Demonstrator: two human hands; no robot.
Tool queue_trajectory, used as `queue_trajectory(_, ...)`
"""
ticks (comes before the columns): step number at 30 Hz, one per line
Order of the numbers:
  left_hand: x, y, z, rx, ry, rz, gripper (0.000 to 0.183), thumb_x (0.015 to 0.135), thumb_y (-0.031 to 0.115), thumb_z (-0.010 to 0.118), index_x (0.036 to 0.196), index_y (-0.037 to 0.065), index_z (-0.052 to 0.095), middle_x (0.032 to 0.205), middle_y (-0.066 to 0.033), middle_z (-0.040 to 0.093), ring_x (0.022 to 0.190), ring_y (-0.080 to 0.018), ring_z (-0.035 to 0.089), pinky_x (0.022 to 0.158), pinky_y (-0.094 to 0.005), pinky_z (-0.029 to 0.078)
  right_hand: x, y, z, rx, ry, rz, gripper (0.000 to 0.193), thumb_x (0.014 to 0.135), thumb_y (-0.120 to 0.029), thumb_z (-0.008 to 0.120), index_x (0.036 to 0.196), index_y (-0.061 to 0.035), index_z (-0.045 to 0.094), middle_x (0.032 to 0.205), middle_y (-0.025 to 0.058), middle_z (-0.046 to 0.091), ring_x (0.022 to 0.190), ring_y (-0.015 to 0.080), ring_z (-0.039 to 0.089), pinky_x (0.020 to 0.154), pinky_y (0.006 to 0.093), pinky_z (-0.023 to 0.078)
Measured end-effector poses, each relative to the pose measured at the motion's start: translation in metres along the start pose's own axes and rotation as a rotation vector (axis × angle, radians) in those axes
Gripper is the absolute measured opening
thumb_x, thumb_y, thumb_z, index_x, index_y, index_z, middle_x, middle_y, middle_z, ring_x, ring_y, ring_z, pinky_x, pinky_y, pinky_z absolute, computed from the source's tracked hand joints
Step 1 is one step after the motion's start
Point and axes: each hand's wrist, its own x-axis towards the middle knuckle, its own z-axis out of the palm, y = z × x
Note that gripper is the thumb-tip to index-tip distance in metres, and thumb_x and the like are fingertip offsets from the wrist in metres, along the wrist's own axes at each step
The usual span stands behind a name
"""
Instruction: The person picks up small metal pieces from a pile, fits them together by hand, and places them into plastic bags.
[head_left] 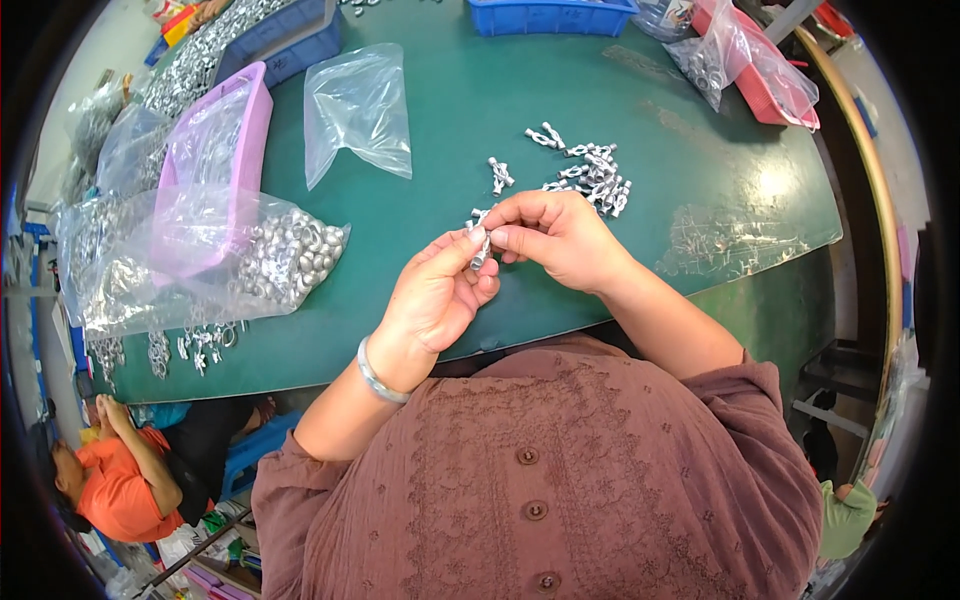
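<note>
Your left hand (435,295) and right hand (555,235) pinch one small metal fitting (479,250) between them at frame centre, its long axis roughly upright; the loose fittings (590,175) lie just above your right hand.

Green counter (680,110) was pretty cluttered: pink tray (245,140) at 10 o'clock, clear empty bag (360,105) just right of it, blue bin (550,15) at 12, red tray (760,90) in plastic at 1. Someone in an orange shirt (120,495) sat at 8.

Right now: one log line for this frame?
left hand + right hand: pinching small metal part | loose parts pile beyond | green table
</note>
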Motion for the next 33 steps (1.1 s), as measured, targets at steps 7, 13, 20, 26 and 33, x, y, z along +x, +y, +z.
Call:
queue_trajectory(7, 0.000, 0.003, -0.005, -0.061, -0.028, -0.002, 0.015, 0.085, 0.011, 0.052, 0.096, 0.001, 0.051, 0.081, -0.0052, 0.056, 0.067, -0.0106, 0.055, 0.061, -0.0226, 0.047, 0.002, 0.002, 0.003, -0.061, -0.007, -0.136, 0.012, 0.081, -0.004, 0.055, 0.089, 0.0019, 0.061, 0.079, 0.0059, 0.062, 0.073, 0.0103, 0.058, 0.067, 0.0239, 0.047)
queue_trajectory(13, -0.005, 0.009, -0.025, -0.133, -0.093, 0.086, 0.015, 0.082, 0.003, 0.051, 0.096, -0.002, 0.051, 0.089, -0.0094, 0.051, 0.074, -0.0134, 0.052, 0.065, -0.0240, 0.046, 0.012, -0.006, -0.010, -0.532, 0.165, -0.220, 0.013, 0.079, -0.006, 0.056, 0.089, 0.0002, 0.061, 0.080, 0.0101, 0.063, 0.073, 0.0165, 0.060, 0.066, 0.0265, 0.047)
queue_trajectory(20, -0.016, 0.023, -0.030, -0.122, -0.035, 0.138, 0.019, 0.077, -0.001, 0.047, 0.095, 0.000, 0.051, 0.092, -0.0135, 0.054, 0.074, -0.0201, 0.052, 0.069, -0.0288, 0.046, 0.020, 0.001, -0.004, -1.192, 0.047, -0.346, 0.014, 0.072, -0.010, 0.061, 0.085, -0.0042, 0.060, 0.086, 0.0118, 0.052, 0.083, 0.0290, 0.054, 0.070, 0.0375, 0.046)
queue_trajectory(26, -0.011, 0.025, -0.027, 0.554, 0.209, 0.154, 0.017, 0.077, 0.010, 0.061, 0.091, 0.001, 0.056, 0.066, 0.0020, 0.052, 0.051, -0.0056, 0.046, 0.044, -0.0195, 0.034, 0.019, 0.003, -0.003, -1.162, 0.067, -0.343, 0.010, 0.070, -0.008, 0.063, 0.075, -0.0042, 0.056, 0.082, 0.0110, 0.051, 0.079, 0.0286, 0.053, 0.067, 0.0375, 0.045)
queue_trajectory(33, 0.008, 0.021, -0.003, 1.793, 0.329, 0.516, 0.029, 0.067, 0.018, 0.069, 0.089, 0.001, 0.060, 0.071, -0.0080, 0.056, 0.062, -0.0192, 0.054, 0.056, -0.0319, 0.043, 0.012, 0.003, -0.013, -0.799, 0.156, -0.300, 0.008, 0.071, -0.002, 0.062, 0.077, -0.0014, 0.056, 0.072, 0.0062, 0.051, 0.063, 0.0170, 0.052, 0.058, 0.0273, 0.042)
